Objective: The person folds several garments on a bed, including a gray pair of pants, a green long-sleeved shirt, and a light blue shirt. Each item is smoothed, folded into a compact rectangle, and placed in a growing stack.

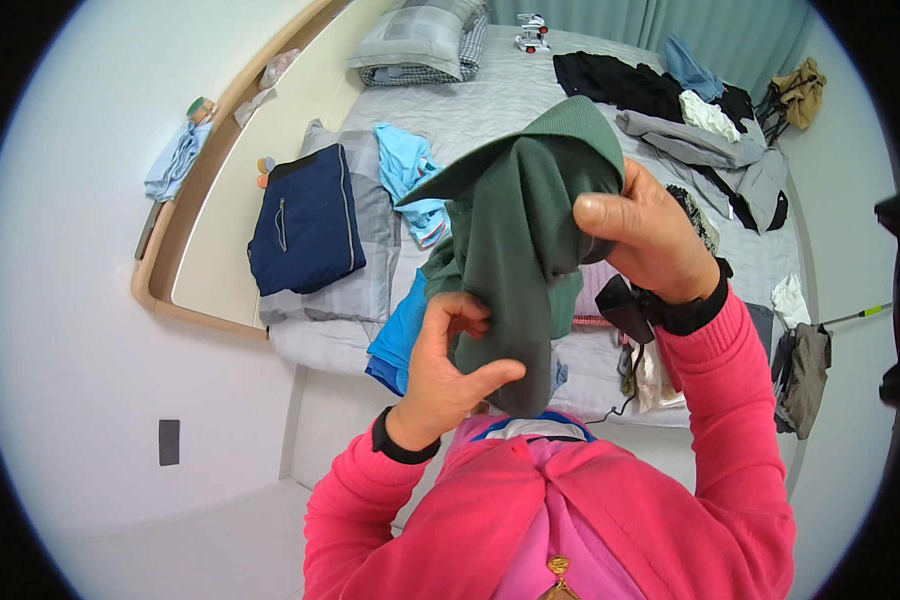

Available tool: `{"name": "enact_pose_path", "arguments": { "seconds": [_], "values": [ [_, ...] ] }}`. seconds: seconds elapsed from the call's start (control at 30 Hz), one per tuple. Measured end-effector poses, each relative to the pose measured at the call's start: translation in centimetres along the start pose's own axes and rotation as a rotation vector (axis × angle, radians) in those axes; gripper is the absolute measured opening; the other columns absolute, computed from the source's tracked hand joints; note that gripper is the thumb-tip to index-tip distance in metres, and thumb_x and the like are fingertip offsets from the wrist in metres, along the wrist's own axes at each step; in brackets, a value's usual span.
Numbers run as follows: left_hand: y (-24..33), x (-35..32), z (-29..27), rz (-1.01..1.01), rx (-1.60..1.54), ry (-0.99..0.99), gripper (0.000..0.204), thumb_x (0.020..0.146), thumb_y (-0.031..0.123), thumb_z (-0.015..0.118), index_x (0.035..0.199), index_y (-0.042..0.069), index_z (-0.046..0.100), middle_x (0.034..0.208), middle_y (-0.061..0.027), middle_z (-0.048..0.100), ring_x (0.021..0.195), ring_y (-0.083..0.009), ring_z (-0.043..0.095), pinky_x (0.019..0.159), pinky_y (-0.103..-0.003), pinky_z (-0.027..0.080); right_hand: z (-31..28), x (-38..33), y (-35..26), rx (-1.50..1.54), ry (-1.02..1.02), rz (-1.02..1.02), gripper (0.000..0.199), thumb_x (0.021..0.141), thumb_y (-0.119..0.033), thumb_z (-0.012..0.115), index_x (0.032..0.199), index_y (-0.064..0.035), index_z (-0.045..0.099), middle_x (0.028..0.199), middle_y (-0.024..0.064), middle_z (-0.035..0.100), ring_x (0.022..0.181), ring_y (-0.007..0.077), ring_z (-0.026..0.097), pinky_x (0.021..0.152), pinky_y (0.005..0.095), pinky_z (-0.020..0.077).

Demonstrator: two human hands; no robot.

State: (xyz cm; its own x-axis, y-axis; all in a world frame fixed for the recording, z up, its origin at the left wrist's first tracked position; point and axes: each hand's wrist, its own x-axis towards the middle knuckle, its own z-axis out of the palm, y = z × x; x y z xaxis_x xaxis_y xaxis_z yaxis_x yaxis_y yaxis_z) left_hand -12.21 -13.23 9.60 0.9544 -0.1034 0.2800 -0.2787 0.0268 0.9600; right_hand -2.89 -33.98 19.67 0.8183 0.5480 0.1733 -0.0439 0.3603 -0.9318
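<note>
A dark green garment [520,230] with a wide ribbed edge hangs bunched in front of me, over the near part of the bed. My right hand [660,235] grips its upper right side, thumb across the front and the other fingers hidden by cloth. My left hand [445,375] is at the lower left of the garment, touching the fabric. Its fingers are bent and its thumb points out across the cloth, with a gap between them. Behind the garment, a blue cloth [400,335] and a pink folded cloth [598,290] are partly covered.
On the bed [510,90], a navy folded garment [310,220] rests on a grey pillow [385,270]. Light blue clothing [405,160] lies beside it. Black clothing [620,82] and grey clothing [695,140] are spread at the far right. A pale headboard [260,170] borders the left.
</note>
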Motion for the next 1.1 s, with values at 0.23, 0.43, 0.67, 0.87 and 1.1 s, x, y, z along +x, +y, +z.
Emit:
{"name": "enact_pose_path", "arguments": {
  "seconds": [0.23, 0.43, 0.67, 0.87, 1.1],
  "values": [
    [1.7, 0.6, 1.7, -0.085, -0.031, 0.042, 0.052, 0.068, 0.016, 0.083, 0.107, 0.004, 0.05, 0.095, -0.0018, 0.05, 0.086, -0.0121, 0.046, 0.079, -0.026, 0.04, 0.6, -1.3, 0.4, 0.016, -0.029, 0.035, 0.045, 0.081, -0.014, 0.07, 0.121, -0.0033, 0.052, 0.106, 0.0035, 0.062, 0.092, 0.0095, 0.059, 0.084, 0.0247, 0.0466],
    [2.1, 0.5, 3.3, -0.144, -0.118, 0.134, 0.03, 0.074, 0.005, 0.076, 0.092, 0.005, 0.052, 0.09, -0.0014, 0.052, 0.076, -0.0091, 0.049, 0.07, -0.022, 0.041, 1.1, -1.9, 2.3, 0.18, -0.086, 0.078, 0.039, 0.081, -0.008, 0.063, 0.118, -0.0023, 0.054, 0.106, 0.0044, 0.063, 0.092, 0.0106, 0.06, 0.084, 0.0266, 0.0471],
    [3.4, 0.2, -1.3, -0.188, -0.279, 0.007, 0.02, 0.081, -0.002, 0.068, 0.085, 0.006, 0.05, 0.082, 0.0015, 0.056, 0.074, -0.0042, 0.05, 0.067, -0.02, 0.042, 1.5, -2.3, 2.3, -0.008, 0.134, -0.003, 0.033, 0.083, -0.008, 0.061, 0.115, -0.0015, 0.056, 0.1, 0.002, 0.063, 0.086, 0.0088, 0.059, 0.08, 0.024, 0.0467],
    [7.0, 1.9, -11.2, -0.029, -0.108, 0.05, 0.01, 0.088, 0.0, 0.058, 0.097, 0.004, 0.055, 0.088, -0.0004, 0.059, 0.08, -0.0056, 0.053, 0.075, -0.019, 0.041, 5.5, -0.4, -0.3, -0.482, 0.061, -0.105, 0.024, 0.085, -0.014, 0.066, 0.103, 0.0011, 0.062, 0.091, 0.001, 0.063, 0.082, 0.0066, 0.055, 0.076, 0.0233, 0.0456],
    [11.6, 4.4, -19.7, 0.283, -0.055, 0.208, 0.009, 0.094, 0.004, 0.051, 0.103, 0.002, 0.051, 0.096, -0.004, 0.057, 0.088, -0.009, 0.052, 0.084, -0.022, 0.039, 10.3, 2.8, 1.9, -0.691, -0.238, -0.142, 0.038, 0.08, -0.016, 0.071, 0.111, 0.0035, 0.058, 0.095, 0.0073, 0.066, 0.085, 0.0103, 0.056, 0.08, 0.0264, 0.0467]
  ]
}}
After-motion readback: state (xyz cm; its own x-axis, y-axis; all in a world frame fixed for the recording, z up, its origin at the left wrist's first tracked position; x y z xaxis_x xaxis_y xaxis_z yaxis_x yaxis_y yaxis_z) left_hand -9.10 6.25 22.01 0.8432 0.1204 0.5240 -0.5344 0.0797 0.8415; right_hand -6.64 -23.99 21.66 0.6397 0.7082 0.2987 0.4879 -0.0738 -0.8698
